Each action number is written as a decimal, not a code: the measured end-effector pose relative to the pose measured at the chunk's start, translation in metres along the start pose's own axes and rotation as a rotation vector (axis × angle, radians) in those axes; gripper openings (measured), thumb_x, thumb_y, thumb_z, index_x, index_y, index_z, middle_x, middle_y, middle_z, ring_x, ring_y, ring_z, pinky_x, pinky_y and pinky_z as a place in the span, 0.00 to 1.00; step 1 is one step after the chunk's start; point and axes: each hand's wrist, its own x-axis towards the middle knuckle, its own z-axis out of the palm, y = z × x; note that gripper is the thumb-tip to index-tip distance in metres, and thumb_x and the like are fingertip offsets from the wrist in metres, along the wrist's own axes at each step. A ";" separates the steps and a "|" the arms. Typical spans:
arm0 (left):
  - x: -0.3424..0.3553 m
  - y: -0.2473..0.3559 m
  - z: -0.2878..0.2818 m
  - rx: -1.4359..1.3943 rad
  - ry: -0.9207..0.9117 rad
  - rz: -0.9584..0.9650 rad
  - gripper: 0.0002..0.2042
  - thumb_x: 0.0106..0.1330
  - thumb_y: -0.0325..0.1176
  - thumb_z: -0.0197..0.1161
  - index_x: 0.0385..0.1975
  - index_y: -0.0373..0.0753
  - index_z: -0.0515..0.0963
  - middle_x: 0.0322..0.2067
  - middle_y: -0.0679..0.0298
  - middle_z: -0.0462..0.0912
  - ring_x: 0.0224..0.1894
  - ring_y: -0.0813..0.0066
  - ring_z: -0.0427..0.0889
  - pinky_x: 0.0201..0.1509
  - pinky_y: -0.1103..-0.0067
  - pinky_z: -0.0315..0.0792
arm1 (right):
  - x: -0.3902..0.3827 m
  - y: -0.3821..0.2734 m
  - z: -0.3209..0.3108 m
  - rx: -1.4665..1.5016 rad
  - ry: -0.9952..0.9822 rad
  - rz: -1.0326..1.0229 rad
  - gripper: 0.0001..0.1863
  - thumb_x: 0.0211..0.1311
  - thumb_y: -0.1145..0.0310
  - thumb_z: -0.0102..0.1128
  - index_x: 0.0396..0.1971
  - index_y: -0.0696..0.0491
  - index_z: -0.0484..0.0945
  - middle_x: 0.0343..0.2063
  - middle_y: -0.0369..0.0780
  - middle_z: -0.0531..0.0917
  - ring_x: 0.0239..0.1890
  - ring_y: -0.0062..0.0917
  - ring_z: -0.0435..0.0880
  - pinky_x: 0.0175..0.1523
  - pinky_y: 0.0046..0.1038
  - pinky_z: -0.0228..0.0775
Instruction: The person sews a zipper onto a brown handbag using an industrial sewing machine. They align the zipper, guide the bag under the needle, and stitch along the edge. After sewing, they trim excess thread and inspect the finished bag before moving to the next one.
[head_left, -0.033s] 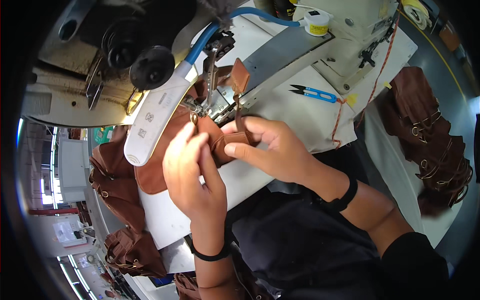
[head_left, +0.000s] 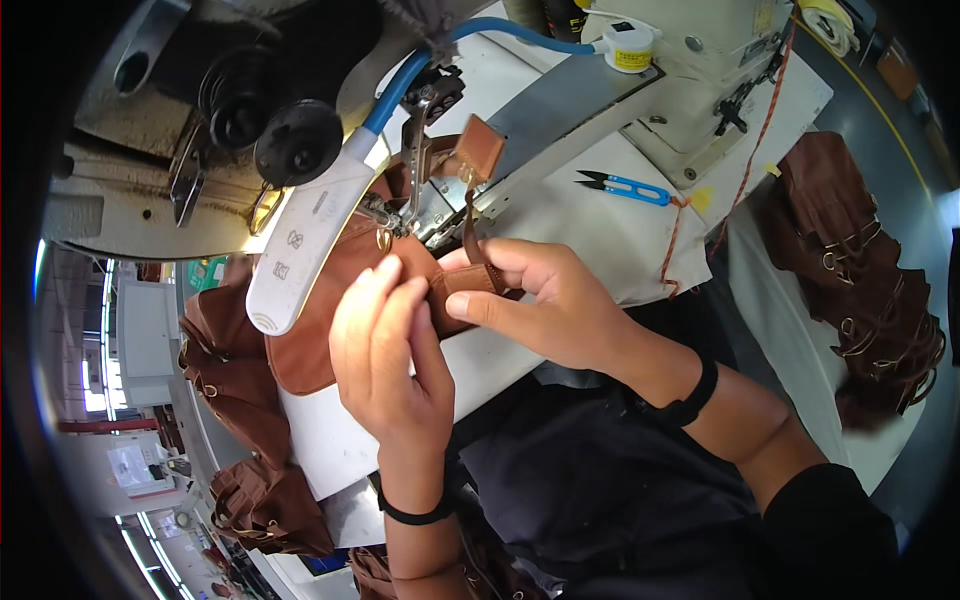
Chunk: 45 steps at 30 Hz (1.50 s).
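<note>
A brown leather bag piece (head_left: 310, 330) lies under the sewing machine's presser foot (head_left: 392, 212), with a gold-coloured ring (head_left: 384, 241) on it. My left hand (head_left: 395, 350) rests at its near part, fingers bent and close together against the leather. My right hand (head_left: 555, 300) grips a small stitched section (head_left: 468, 286) of the same leather, thumb on top and the other fingers mostly hidden behind it. From there a narrow brown strap (head_left: 471, 228) rises to a square leather tab (head_left: 480, 148) beside the needle area.
A white lamp (head_left: 312, 240) on a blue hose overhangs the work. Blue-handled thread snips (head_left: 628, 188) lie on the white table, tied to an orange cord (head_left: 672, 250). Brown bags with gold rings (head_left: 850, 290) are heaped at right, others (head_left: 235, 370) at left.
The leather has shifted slightly to the left, and the tab with it. My left fingertips have moved a little down. My right hand keeps its grip.
</note>
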 end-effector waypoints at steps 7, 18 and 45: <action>-0.021 -0.011 -0.009 0.092 -0.186 0.131 0.26 0.67 0.45 0.72 0.59 0.35 0.81 0.58 0.57 0.84 0.61 0.58 0.82 0.66 0.65 0.71 | -0.002 -0.007 -0.002 0.204 0.010 0.247 0.20 0.73 0.71 0.62 0.61 0.62 0.76 0.51 0.41 0.85 0.50 0.21 0.86 0.54 0.25 0.82; -0.027 -0.015 -0.014 0.281 -0.199 0.147 0.28 0.66 0.44 0.69 0.64 0.41 0.78 0.64 0.62 0.79 0.68 0.60 0.72 0.74 0.59 0.60 | -0.001 -0.005 0.016 0.031 0.118 0.179 0.13 0.67 0.68 0.66 0.45 0.60 0.85 0.36 0.35 0.87 0.35 0.15 0.84 0.39 0.22 0.78; -0.030 -0.005 -0.007 0.184 -0.190 0.087 0.34 0.50 0.20 0.68 0.63 0.38 0.78 0.63 0.61 0.81 0.64 0.58 0.77 0.68 0.65 0.68 | -0.005 -0.011 0.018 0.127 0.196 0.236 0.16 0.73 0.66 0.63 0.53 0.60 0.84 0.40 0.42 0.86 0.43 0.23 0.88 0.42 0.29 0.91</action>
